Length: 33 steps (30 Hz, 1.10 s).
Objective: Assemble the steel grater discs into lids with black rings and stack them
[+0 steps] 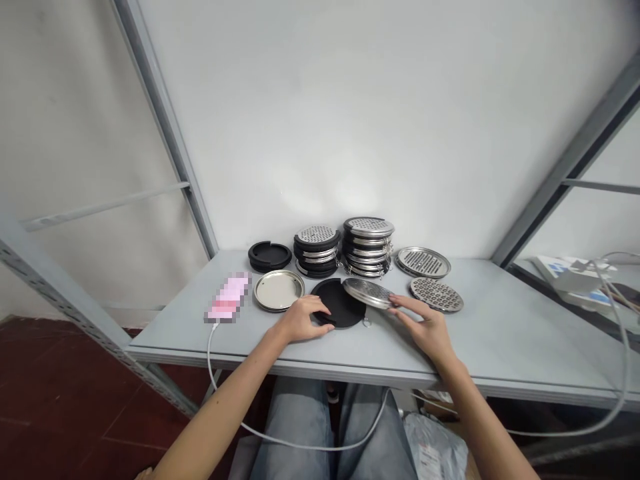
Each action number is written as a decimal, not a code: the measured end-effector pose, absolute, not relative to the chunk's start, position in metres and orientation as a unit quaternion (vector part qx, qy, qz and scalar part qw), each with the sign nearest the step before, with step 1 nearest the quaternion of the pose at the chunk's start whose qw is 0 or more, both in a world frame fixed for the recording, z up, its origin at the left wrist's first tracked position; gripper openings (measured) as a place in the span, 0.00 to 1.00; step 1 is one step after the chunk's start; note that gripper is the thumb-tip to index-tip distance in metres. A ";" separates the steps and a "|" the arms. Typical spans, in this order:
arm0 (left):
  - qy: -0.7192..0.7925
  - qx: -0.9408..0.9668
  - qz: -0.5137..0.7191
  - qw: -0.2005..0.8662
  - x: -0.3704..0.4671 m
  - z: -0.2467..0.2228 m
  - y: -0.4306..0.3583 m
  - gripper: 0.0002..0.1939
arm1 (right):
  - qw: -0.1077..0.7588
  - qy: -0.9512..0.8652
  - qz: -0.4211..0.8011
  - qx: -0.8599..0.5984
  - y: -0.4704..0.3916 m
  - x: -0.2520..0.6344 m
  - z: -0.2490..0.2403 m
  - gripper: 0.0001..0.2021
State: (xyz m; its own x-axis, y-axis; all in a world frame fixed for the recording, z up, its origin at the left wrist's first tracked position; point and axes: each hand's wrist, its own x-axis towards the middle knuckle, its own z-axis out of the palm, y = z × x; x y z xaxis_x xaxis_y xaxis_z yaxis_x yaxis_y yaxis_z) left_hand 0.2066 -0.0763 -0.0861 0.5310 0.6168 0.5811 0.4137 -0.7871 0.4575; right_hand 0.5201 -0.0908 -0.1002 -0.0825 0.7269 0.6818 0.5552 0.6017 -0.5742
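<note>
The left hand [303, 320] lies at the left edge of the black holder [344, 305], thumb and fingers parted on its rim; whether it grips or merely steadies, I cannot tell. The right hand [424, 328] pinches the right edge of the metal disc [367, 292], thumb below and fingers above. The disc is tilted and held clear of the table [505, 313] on that side, its left part over the right side of the holder, which lies flat near the front edge. Whether disc and holder touch is not clear. A small ring [367, 322] lies just beside the holder's right edge.

The step in hand looks like handling disc and holder as a pair; a single view does not tell whether they are being joined or parted. Either way, the next move seems to call for a steady holder under the left hand and a careful change of the disc's tilt with the right.

To the left sits a shallow pan [279, 291]; to the right, a perforated plate [437, 294] and, behind it, a slotted plate [424, 262]. Further back stand a short stack [317, 252], a taller stack [369, 245] and spare holders [270, 257].
</note>
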 end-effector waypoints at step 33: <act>0.415 0.857 0.259 0.161 0.208 -0.088 -0.078 0.52 | 0.544 -0.698 -0.001 -0.466 -0.101 0.494 -0.089 0.14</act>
State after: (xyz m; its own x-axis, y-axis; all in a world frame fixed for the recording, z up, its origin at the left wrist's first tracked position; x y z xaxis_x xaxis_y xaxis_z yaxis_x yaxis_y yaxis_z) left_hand 0.2080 -0.0781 -0.0880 0.5209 0.7952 0.3103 0.6280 -0.6032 0.4917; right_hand 0.4940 -0.1012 -0.0893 0.0269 0.6490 0.7603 0.6518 0.5653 -0.5056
